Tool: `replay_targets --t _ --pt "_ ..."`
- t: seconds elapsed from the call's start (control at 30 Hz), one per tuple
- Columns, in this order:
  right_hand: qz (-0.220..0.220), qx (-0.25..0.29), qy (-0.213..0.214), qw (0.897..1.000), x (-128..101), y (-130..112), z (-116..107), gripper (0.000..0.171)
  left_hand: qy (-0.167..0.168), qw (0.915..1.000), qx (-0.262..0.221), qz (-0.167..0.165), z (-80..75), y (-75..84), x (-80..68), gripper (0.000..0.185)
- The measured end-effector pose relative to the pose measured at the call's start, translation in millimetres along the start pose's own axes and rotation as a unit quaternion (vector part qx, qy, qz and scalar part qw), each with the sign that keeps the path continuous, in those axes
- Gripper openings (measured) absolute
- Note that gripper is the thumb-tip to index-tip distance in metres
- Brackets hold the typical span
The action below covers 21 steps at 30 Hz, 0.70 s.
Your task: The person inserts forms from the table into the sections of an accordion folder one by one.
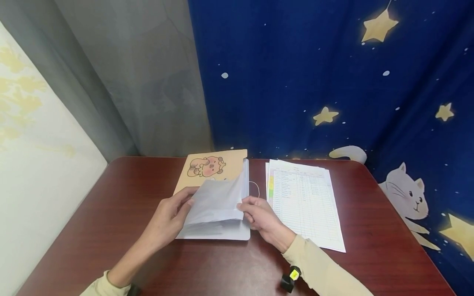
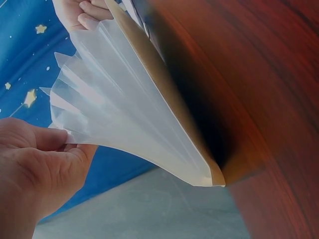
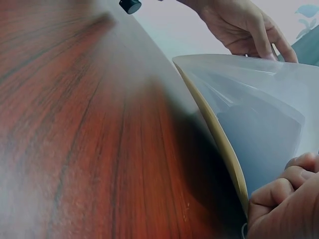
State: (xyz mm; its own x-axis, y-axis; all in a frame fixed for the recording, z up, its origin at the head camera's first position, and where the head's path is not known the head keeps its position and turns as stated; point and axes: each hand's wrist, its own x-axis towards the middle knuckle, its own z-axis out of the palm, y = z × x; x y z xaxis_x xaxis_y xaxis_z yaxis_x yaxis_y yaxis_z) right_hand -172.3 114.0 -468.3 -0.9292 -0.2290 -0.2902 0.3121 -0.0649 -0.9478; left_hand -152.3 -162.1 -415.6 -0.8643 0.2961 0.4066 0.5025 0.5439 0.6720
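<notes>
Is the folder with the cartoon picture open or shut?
The folder is open: in the left wrist view its plastic pockets fan apart, the left hand and right hand holding opposite sides.

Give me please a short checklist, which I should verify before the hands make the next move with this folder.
1. Left hand has hold of the folder: ok, fingers and thumb pinch it.
2. Right hand holds the opposite side: ok.
3. Pockets are spread: ok, they fan out in the left wrist view.
4. Pockets are empty: cannot tell, the cloudy plastic hides it.
5. Papers lie apart from the folder: ok, to its right on the table.
6. Paper edges are aligned: not ok, some sheets stick out.
</notes>
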Motion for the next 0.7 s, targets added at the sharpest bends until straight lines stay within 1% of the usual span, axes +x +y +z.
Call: replay_targets --t 0.2,0.33,0.47,0.7 --pt "0.005 -0.006 0.006 1.0 -0.3 1.1 2.8 0.012 -0.004 1.0 0.0 -0.004 0.4 3.0 -0.1 0.036" --pt "0.009 -0.009 0.006 1.0 -0.8 -0.2 3.9 0.015 -0.006 1.0 -0.001 -0.006 -0.5 4.0 -0.8 0.037" --pt "0.009 -0.013 0.005 1.0 -1.1 -1.1 3.2 0.018 -0.005 1.0 0.001 -0.007 -1.1 5.0 -0.9 0.036" --pt "0.011 -0.01 0.007 1.0 -0.8 0.4 -1.0 0.015 -0.009 0.9999 0.002 -0.005 -0.9 5.6 -1.0 0.036"
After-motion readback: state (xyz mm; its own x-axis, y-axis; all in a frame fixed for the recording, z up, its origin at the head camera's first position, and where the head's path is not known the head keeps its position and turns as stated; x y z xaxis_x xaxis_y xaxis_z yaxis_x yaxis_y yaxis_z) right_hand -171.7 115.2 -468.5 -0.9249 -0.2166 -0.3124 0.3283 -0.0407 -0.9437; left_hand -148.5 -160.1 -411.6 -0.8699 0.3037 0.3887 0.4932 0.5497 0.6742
